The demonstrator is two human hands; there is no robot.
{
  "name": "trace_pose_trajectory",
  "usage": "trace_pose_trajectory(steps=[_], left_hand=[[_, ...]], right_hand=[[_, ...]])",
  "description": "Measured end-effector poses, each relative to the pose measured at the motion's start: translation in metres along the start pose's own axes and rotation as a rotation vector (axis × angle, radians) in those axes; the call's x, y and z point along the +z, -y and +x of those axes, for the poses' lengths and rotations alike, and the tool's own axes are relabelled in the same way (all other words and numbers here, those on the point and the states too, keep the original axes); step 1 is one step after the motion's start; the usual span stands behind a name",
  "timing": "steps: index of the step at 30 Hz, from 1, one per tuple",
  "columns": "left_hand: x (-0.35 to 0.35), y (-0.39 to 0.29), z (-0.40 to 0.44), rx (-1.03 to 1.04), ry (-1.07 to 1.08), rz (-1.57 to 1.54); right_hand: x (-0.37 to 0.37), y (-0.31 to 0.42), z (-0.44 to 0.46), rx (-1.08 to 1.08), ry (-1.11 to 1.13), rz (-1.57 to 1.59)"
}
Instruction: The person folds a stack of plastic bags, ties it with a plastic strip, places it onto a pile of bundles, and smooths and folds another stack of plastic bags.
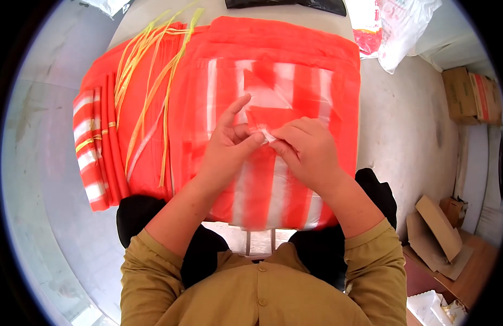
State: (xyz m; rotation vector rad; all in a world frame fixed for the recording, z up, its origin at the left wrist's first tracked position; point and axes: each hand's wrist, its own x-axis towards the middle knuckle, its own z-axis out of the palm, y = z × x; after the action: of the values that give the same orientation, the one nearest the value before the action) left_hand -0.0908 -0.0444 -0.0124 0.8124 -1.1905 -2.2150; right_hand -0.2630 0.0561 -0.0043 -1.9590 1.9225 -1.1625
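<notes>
A red-and-white striped plastic bag (308, 89) lies flat on a stack of red plastic sheets in front of me. Its gathered edge is pinched between the thumb and fingers of my right hand (305, 149). My left hand (232, 138) meets it there, thumb pressed to the same whitish bit of plastic, index finger pointing up. The fingertips of both hands almost touch. A folded flap of the bag stands just beyond them, and its lower part hangs toward my lap.
Yellow and orange strips (148, 70) are strewn over red plastic (134, 114) on the left. Several rolled red bundles (102, 136), bound with yellow ties, lie at the left edge. A black item (286, 4) sits at the far edge. Cardboard boxes (471, 95) stand at right.
</notes>
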Motion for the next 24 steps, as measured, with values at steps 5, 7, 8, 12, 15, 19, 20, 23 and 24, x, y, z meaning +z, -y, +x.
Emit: trace_pose_trajectory(steps=[5, 7, 8, 12, 15, 19, 20, 23, 24], left_hand=[[-0.005, 0.006, 0.002, 0.021, 0.007, -0.003], [-0.005, 0.005, 0.001, 0.014, 0.006, 0.008], [-0.004, 0.004, 0.001, 0.011, 0.005, 0.017], [-0.006, 0.005, 0.001, 0.008, 0.001, 0.03], [-0.008, 0.011, 0.003, 0.041, 0.007, 0.051], [-0.007, 0.007, 0.001, 0.004, -0.012, 0.04], [-0.007, 0.007, 0.001, 0.005, -0.007, 0.041], [-0.005, 0.006, 0.002, 0.009, -0.009, 0.015], [-0.004, 0.007, 0.002, 0.006, -0.01, 0.001]], right_hand=[[-0.004, 0.001, 0.002, 0.063, 0.02, 0.081], [-0.004, -0.003, 0.0, 0.093, 0.013, 0.132], [-0.005, -0.003, 0.001, 0.116, 0.003, 0.148], [-0.014, -0.009, 0.004, 0.179, -0.02, 0.191], [-0.031, -0.003, 0.008, 0.404, -0.081, 0.367], [-0.054, -0.015, 0.017, -0.004, -0.464, -0.138], [-0.054, -0.012, 0.016, -0.115, -0.387, -0.197], [-0.041, 0.004, 0.01, -0.251, -0.147, -0.233], [-0.026, 0.01, 0.006, -0.164, -0.062, -0.155]])
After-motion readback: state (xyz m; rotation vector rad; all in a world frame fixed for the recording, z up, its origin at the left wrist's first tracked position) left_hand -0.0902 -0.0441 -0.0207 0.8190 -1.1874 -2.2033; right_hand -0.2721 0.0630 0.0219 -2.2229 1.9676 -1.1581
